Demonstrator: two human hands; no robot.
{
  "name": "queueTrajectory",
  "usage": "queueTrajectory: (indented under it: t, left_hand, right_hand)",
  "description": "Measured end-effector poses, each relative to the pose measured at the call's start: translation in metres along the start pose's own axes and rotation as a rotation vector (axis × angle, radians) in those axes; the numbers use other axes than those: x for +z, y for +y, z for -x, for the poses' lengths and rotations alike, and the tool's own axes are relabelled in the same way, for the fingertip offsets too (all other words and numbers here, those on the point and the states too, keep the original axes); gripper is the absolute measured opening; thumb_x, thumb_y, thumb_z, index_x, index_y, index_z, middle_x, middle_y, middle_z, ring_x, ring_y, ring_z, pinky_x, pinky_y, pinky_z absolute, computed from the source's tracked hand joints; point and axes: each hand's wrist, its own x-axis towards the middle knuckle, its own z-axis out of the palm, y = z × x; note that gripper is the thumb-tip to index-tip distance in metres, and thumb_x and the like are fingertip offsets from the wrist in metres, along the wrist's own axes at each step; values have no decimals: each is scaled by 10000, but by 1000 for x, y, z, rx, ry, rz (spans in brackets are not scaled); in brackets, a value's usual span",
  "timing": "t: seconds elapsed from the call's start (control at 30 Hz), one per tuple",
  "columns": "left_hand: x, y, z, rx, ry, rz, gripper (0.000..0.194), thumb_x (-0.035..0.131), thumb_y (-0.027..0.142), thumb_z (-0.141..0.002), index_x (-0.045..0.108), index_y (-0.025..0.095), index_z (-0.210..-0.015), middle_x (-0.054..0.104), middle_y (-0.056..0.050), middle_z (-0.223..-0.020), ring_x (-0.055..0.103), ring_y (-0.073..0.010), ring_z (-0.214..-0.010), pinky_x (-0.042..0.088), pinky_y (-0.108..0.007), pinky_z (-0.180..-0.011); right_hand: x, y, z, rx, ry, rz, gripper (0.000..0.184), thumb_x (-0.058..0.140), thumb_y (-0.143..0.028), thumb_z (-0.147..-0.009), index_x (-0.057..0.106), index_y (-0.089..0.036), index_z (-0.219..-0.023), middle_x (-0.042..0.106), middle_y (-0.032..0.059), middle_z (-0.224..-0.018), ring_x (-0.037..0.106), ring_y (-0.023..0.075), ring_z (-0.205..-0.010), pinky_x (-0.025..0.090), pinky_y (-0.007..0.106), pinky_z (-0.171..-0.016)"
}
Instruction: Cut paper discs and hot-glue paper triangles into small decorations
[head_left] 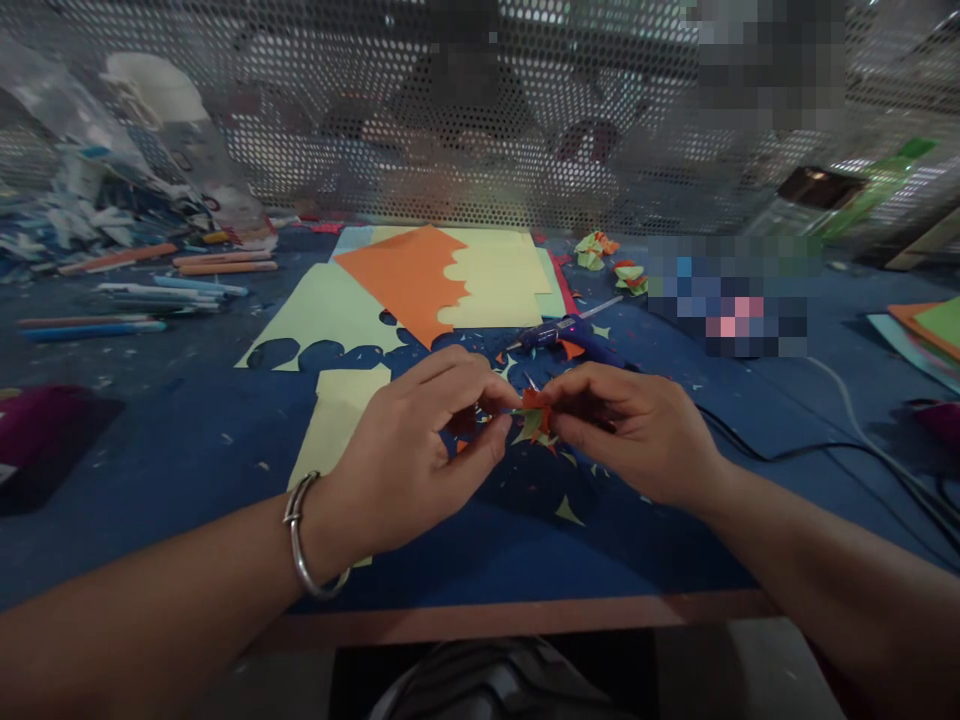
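Observation:
A small crumpled orange and light-green paper flower [534, 412] is between my hands over the table. My right hand [637, 425] pinches its right side between thumb and fingertips. Fingertips of my left hand [435, 440] press on its left edge, with the thumb just below. Right behind the hands lies a dark blue glue gun [551, 332] with a stick poking from its rear. Paper scraps [570, 512] are scattered beneath and around the hands. A pale yellow paper strip [337, 420] is partly covered by my left hand.
Cut orange paper [412, 275], yellow paper [502, 270] and green paper [315, 315] lie behind. Two paper flowers [594, 250] sit back right. Pens [172, 290] and a bottle [187, 150] are left. A black cord [780, 455] runs right. Perforated metal [337, 130] bounds the back.

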Motion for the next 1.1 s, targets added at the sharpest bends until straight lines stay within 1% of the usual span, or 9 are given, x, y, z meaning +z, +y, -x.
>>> queueTrajectory:
  t: [0.17,0.3,0.43,0.6,0.7,0.8,0.9,0.97,1.1]
  left_hand:
    - [0,2,1,19,-29,-42,130,574,101,-884,658,186,-936,628,-50,-885,571,-144,-771,488,-273,-695]
    - [1,-1,1,12,-33,-46,136,572,98,-881,665,169,-953,631,-55,-898,576,-141,-780,485,-264,-696]
    - [1,-3,2,-3,-44,-52,137,585,113,-879,674,162,-971,640,-67,-938,589,-152,-835,490,-269,-729]
    - [1,1,2,5,-17,-35,137,584,114,-887,668,170,-980,625,-51,-915,573,-126,-744,487,-259,-675]
    - [1,2,2,5,-27,-43,126,580,120,-885,664,178,-959,629,-60,-912,587,-153,-794,492,-290,-708]
    - [3,1,2,-1,-37,-52,136,570,119,-885,664,180,-961,640,-72,-932,606,-185,-893,497,-317,-775]
    - [3,-1,2,-11,-47,-64,148,570,116,-882,666,182,-974,648,-74,-955,608,-194,-938,495,-325,-817]
    - [3,-1,1,-20,-48,-70,137,578,120,-876,663,183,-963,648,-66,-940,606,-183,-899,494,-314,-792]
    - [4,-1,-1,-52,-62,-58,91,599,119,-855,647,183,-898,614,-30,-841,588,-158,-801,481,-288,-725]
  right_hand:
    - [1,1,1,2,-1,18,126,642,-144,-890,698,-181,-997,725,2,-857,659,83,-683,526,183,-622]
    - [1,1,0,-1,-10,-3,126,639,-135,-891,693,-179,-996,723,-10,-840,662,70,-680,522,164,-629]
    - [0,1,0,-10,-10,1,122,642,-135,-888,692,-175,-991,720,-10,-836,659,68,-672,521,164,-633]
    - [0,0,0,-5,-7,12,113,633,-151,-894,694,-171,-987,724,8,-839,662,87,-675,527,189,-615]
    - [0,1,0,5,-6,19,115,635,-159,-893,695,-179,-990,724,9,-838,661,93,-674,532,200,-618]
    - [1,2,1,-4,-6,27,124,635,-161,-895,696,-191,-1000,725,6,-862,663,92,-690,534,198,-631]
    - [1,1,0,-10,-1,36,114,636,-166,-896,694,-188,-992,721,2,-847,655,88,-674,530,195,-623]
    - [1,1,0,-11,3,46,107,641,-165,-892,695,-188,-982,718,-3,-825,648,87,-659,527,196,-613]
    - [0,-1,-1,-3,-1,42,99,644,-169,-891,691,-188,-976,717,-4,-821,647,88,-655,523,200,-610]
